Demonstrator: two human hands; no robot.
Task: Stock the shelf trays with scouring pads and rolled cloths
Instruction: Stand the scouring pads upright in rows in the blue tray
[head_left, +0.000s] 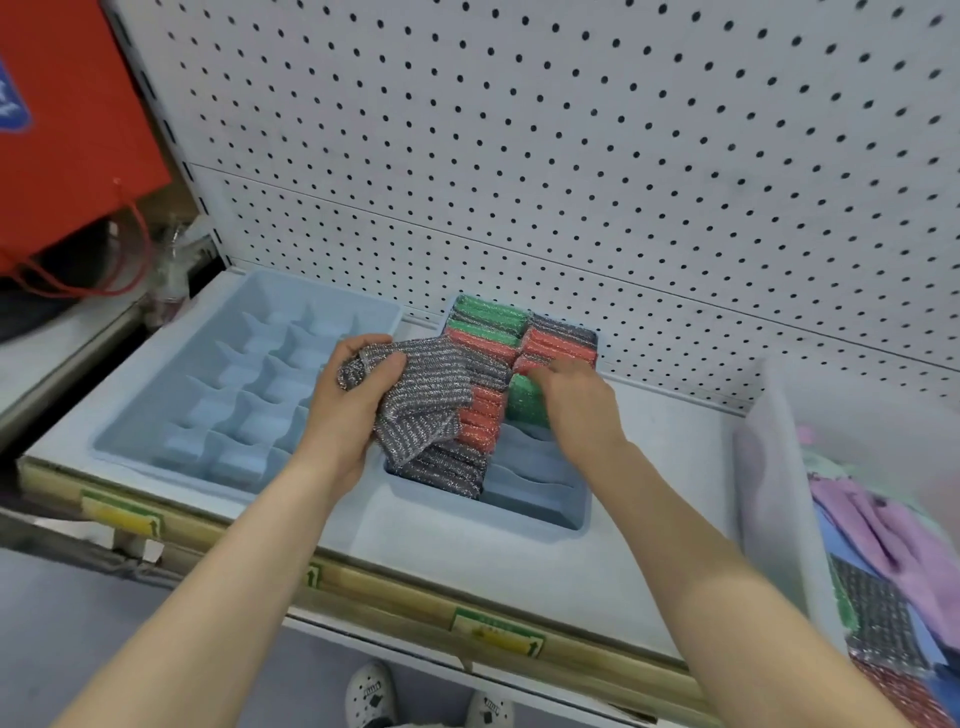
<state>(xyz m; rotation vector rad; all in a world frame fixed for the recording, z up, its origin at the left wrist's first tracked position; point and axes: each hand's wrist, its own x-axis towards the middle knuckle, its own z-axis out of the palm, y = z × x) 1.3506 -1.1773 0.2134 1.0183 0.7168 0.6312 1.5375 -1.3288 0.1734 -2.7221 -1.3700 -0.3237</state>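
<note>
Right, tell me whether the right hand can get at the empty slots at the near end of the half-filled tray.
Probably yes. The right hand sits at the green pad just behind the empty slots, nothing covers them, and the left hand holds its grey pads over the neighbouring column.

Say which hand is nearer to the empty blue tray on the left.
Left. The left hand, gripping grey scouring pads, is at the empty tray's right edge; the right hand is farther right, over the stocked tray, at a green pad.
</note>
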